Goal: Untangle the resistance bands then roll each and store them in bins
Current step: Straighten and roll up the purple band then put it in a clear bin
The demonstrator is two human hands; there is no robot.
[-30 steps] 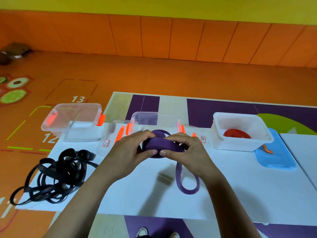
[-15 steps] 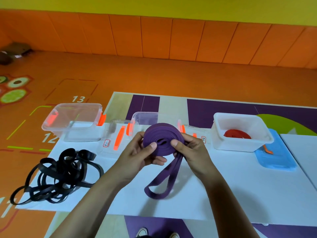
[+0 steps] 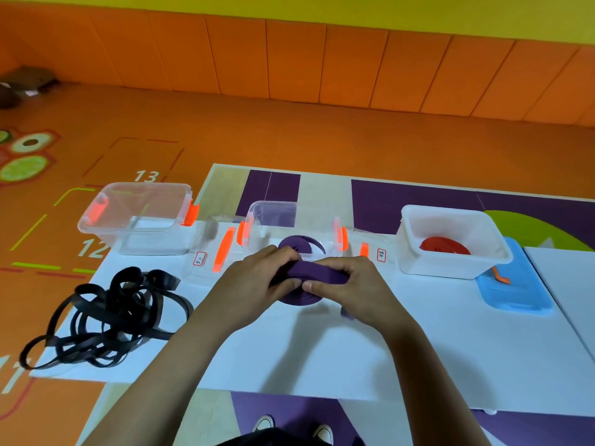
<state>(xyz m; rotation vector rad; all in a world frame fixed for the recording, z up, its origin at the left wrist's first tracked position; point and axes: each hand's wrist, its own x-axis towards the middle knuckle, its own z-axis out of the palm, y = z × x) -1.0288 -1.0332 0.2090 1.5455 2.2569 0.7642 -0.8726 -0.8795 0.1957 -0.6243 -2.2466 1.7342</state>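
A purple resistance band (image 3: pixel 309 274), mostly wound into a flat coil, is held over the middle of the white table (image 3: pixel 418 355). My left hand (image 3: pixel 254 284) grips its left side and my right hand (image 3: pixel 351 284) grips its right side, thumbs meeting at the front. Its loose tail is hidden under my hands. A tangled black band (image 3: pixel 106 320) lies in a heap at the table's left end. A rolled red band (image 3: pixel 446 246) sits inside the white bin (image 3: pixel 409 239) at the right.
Two clear bins with orange clips stand at the back: one (image 3: pixel 96 220) at the far left, one (image 3: pixel 257 210) just behind my hands. Clear lids with orange clips (image 3: pixel 222 249) lie between them. A blue lid (image 3: pixel 512 291) lies by the white bin.
The hanging purple loop has been wound in; the coil, upright half a second ago, is turned flat and lowered between both hands. The black and red bands have not moved.
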